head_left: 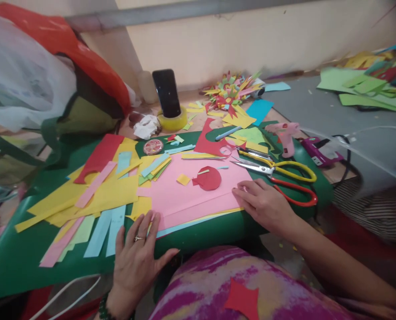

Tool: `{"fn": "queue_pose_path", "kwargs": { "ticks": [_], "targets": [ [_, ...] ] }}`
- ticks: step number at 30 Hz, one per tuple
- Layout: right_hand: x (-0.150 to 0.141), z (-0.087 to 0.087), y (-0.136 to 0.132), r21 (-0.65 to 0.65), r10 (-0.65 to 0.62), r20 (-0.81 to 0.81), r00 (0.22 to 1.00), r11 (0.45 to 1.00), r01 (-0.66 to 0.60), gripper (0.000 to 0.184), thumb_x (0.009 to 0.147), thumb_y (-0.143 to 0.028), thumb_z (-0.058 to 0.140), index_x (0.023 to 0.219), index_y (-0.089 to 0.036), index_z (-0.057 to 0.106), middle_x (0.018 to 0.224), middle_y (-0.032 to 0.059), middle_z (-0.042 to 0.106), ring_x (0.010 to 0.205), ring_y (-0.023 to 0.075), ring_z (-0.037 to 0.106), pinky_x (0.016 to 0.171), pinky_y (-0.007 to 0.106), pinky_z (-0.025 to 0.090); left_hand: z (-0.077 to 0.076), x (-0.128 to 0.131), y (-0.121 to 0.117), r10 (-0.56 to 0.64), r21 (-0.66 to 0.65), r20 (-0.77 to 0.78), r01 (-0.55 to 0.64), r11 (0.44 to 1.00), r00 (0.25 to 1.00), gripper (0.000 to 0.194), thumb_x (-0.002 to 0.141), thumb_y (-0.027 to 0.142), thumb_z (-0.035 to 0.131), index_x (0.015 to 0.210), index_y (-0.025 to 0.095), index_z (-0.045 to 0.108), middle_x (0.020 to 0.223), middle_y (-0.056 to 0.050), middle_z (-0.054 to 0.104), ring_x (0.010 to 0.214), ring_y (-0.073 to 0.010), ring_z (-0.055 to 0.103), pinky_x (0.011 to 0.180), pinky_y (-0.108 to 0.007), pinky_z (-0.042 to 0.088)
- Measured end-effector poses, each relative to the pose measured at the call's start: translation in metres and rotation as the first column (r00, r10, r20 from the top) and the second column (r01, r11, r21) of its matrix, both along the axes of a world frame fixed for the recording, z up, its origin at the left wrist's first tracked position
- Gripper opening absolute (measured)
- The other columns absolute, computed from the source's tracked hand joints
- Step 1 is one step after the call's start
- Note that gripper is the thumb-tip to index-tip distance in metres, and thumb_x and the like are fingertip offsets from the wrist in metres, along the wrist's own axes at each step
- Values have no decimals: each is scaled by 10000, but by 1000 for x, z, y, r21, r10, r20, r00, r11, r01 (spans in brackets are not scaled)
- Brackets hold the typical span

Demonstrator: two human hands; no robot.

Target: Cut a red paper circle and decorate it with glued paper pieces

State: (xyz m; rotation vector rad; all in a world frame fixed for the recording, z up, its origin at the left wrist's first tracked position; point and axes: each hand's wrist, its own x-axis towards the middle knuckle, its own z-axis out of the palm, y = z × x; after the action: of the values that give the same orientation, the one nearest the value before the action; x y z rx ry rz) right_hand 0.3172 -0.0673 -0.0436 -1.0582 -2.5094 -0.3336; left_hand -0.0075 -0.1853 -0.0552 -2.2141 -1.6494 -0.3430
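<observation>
A pink sheet of paper point(171, 182) lies on the green-covered table, with a long straight fold or strip point(198, 208) along its near side. My left hand point(139, 249) is open, its spread fingertips resting on the sheet's near left corner. At the right edge, the fingers of my right hand point(267, 204) are drawn together on the pink paper; its thumb is hard to make out. A red paper circle with a small tab point(209, 178) and a yellow paper square point(183, 179) lie on the sheet. Yellow and blue paper edges show beneath it.
Scissors point(278, 171) with yellow and red handles lie beyond my right hand, near a pink glue gun point(286, 138). Paper strips point(98, 195) cover the left side. A phone point(167, 93) leans upright by a yellow tape roll point(174, 121). A red paper scrap point(242, 298) lies on my lap.
</observation>
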Motion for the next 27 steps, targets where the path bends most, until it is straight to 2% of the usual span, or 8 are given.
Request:
{"fn": "queue_pose_path", "kwargs": {
  "ticks": [3,8,12,15,17,21,24,27],
  "targets": [
    [1,-1,0,-13,-6,-6,1000,1000,6,215,964,-221,498,1003,-192,707,997,91,696,825,199,547,706,292,452,2,-6,-6,54,1,-10,-54,999,998,765,922,576,422,1520,112,313,1302,-225,614,1164,-381,553,1069,-560,256],
    [-3,-1,-2,-45,-47,7,999,998,47,221,959,-223,485,954,-181,702,998,97,692,832,213,545,691,318,413,11,-6,-11,150,8,14,-150,989,989,656,921,585,414,1404,153,513,1329,-220,590,1196,-386,531,1057,-577,285],
    [-24,2,-6,-40,-49,4,999,998,49,235,917,-149,493,1069,-138,672,1031,125,688,901,249,552,714,353,408,11,20,1,103,48,65,-106,993,993,686,916,602,412,1382,112,526,1295,-217,606,1173,-360,534,1017,-515,352],
    [-41,2,-9,-84,47,-39,998,995,-50,296,919,-133,487,1174,-137,639,1060,127,685,929,251,548,753,361,436,6,43,15,24,-52,38,-22,998,999,693,922,604,394,1376,98,530,1321,-208,594,1152,-342,537,963,-480,405],
    [-45,1,-8,-145,71,-29,997,987,-74,233,937,-187,507,1102,-148,666,1041,120,687,903,244,549,759,362,453,4,52,21,38,-85,16,-37,996,999,680,913,601,419,1353,101,555,1284,-201,619,1091,-342,554,920,-481,426],
    [-25,0,4,-184,-70,-44,997,981,61,232,953,-265,517,853,-159,698,957,111,698,875,248,555,783,367,475,3,51,28,30,-67,-13,-31,997,999,605,918,557,450,1306,118,603,1212,-181,656,1021,-334,567,873,-475,441],
    [-7,1,17,-200,-200,-123,972,964,173,221,950,-290,528,982,-152,697,1010,115,696,943,266,568,827,378,481,2,46,29,7,-25,-26,-8,1000,1000,561,923,523,465,1279,121,627,1183,-183,663,997,-332,570,853,-469,444],
    [-1,3,26,-318,-240,-131,962,929,189,278,926,-338,576,1125,-161,655,1028,113,672,943,257,591,784,362,491,2,44,29,-3,3,-27,3,1000,1000,509,932,481,477,1259,129,644,1155,-184,667,991,-326,572,839,-451,447]
  ]
}}
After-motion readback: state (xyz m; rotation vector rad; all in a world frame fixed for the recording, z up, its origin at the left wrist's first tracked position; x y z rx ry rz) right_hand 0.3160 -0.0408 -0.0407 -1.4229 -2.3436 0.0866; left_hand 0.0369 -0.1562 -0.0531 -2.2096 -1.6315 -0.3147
